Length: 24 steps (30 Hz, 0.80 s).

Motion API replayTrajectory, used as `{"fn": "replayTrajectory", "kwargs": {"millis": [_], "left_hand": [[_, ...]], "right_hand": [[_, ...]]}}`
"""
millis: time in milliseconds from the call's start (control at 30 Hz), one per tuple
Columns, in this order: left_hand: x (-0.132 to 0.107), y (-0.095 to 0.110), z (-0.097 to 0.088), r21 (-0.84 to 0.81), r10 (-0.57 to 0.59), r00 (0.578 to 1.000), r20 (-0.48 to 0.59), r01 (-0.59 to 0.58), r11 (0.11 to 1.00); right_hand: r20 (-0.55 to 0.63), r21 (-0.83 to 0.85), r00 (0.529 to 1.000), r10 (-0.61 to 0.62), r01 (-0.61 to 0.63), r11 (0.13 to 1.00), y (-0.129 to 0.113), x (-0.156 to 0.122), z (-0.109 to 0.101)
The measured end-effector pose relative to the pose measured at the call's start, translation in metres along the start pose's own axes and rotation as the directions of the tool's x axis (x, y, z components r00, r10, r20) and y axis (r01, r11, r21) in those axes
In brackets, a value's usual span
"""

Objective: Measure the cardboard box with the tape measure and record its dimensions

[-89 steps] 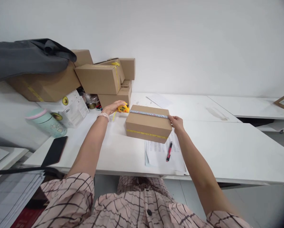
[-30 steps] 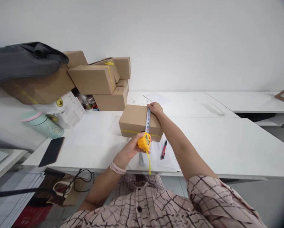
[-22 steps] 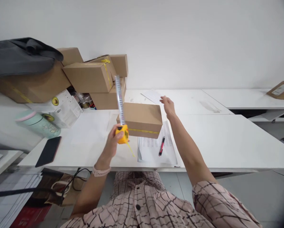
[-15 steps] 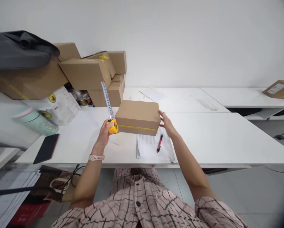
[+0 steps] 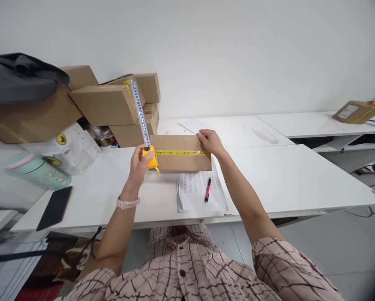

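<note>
My left hand (image 5: 139,165) is closed around a yellow tape measure (image 5: 150,157). Its metal blade stands out upward and away, in front of the stacked cartons. A brown cardboard box (image 5: 181,164) with yellow tape along its side is tipped so that the taped side faces me. My right hand (image 5: 211,142) grips the box at its upper right edge, fingers bent over it. The box's left end is right beside the tape measure. Below the box lie printed sheets (image 5: 190,200) with a red and black pen (image 5: 208,190) on top.
Several cardboard boxes (image 5: 102,104) are stacked at the back left, near a dark bag (image 5: 21,79). A mint bottle (image 5: 39,170) and a black phone (image 5: 55,208) occupy the left of the white table (image 5: 263,175). Another box (image 5: 355,112) sits far right.
The box has been tipped, so its taped side now faces me instead of its top. My right hand has shifted from its right end to the upper edge. The tape measure stays in my left hand.
</note>
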State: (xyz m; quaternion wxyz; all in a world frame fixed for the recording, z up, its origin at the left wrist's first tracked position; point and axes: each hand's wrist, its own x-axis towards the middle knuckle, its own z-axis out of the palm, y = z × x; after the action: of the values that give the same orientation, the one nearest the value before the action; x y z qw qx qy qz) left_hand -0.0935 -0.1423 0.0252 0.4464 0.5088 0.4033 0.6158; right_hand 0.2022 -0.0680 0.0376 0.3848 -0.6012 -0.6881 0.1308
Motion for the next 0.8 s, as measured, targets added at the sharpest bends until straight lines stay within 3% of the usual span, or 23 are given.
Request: {"fn": "replayTrajectory", "kwargs": {"millis": [100,200,367,533,800], "left_hand": [[-0.036,-0.004,0.022,-0.040,-0.012,0.993,0.120,0.017,0.999],[-0.079,-0.025,0.042,-0.092,-0.185,0.929,0.319,0.225,0.970],[-0.127,-0.066,0.058,-0.102,-0.375,0.856,0.356,0.435,0.895],[-0.143,-0.075,0.059,-0.107,-0.419,0.823,0.383,0.490,0.865],[-0.144,-0.078,0.061,-0.099,-0.448,0.809,0.380,0.518,0.850]], "right_hand": [[-0.018,0.057,0.998,-0.058,0.059,0.997,-0.001,0.005,0.012],[-0.050,0.023,0.999,-0.009,0.011,1.000,-0.002,0.006,0.018],[-0.088,0.004,0.994,0.062,-0.062,0.998,-0.009,0.005,0.019],[-0.115,-0.041,0.986,0.124,-0.130,0.991,-0.017,0.007,0.020],[-0.141,-0.092,0.979,0.148,-0.161,0.983,-0.019,0.011,0.025]]}}
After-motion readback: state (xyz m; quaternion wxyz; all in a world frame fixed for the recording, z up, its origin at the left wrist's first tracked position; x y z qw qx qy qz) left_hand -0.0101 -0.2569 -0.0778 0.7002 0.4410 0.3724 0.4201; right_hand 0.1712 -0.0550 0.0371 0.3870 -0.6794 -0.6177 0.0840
